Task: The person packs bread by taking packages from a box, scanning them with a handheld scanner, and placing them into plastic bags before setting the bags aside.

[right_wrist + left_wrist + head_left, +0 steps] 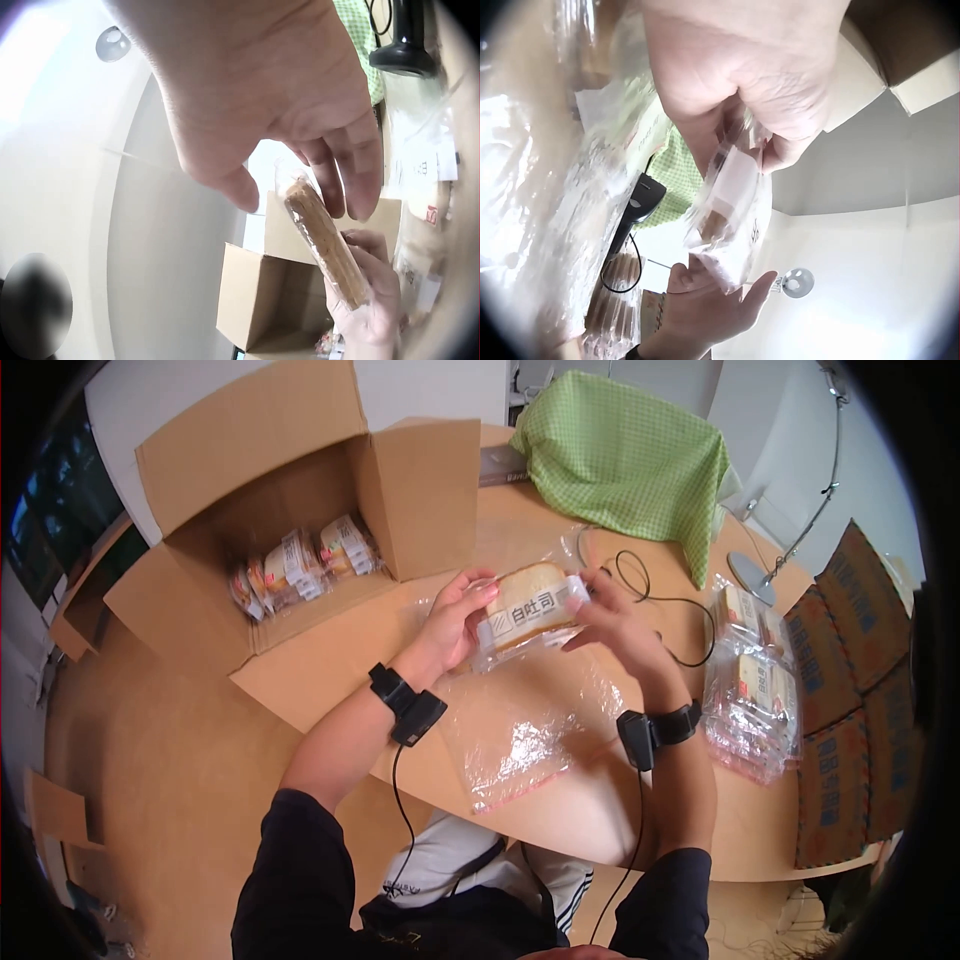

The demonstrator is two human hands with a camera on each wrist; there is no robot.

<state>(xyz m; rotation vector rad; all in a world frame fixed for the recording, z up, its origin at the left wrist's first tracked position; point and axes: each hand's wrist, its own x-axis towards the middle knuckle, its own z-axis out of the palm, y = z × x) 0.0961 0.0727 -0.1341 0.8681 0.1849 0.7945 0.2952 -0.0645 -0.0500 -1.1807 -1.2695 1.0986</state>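
Observation:
A clear-wrapped slice of white toast (pixel 530 588) with a printed label is raised over the table in the head view. My left hand (pixel 450 624) grips its left end between thumb and fingers; the left wrist view shows the wrapper (pixel 731 214) edge-on below that hand. My right hand (pixel 628 628) is at the packet's right end, its thumb and fingers spread. In the right wrist view, this hand (pixel 277 97) has its thumb and fingers on either side of the packet's near end, apart from it. Below both hands a large clear plastic bag (pixel 535 745) lies on the table.
An open cardboard box (pixel 425 500) at the left holds several wrapped toasts (pixel 290 565). Bagged toast packets (pixel 755 680) lie at the right, beside flattened printed cardboard (pixel 840 700). At the back are a green checked cloth (pixel 625 460), a lamp (pixel 748 575) and a black cable (pixel 690 660).

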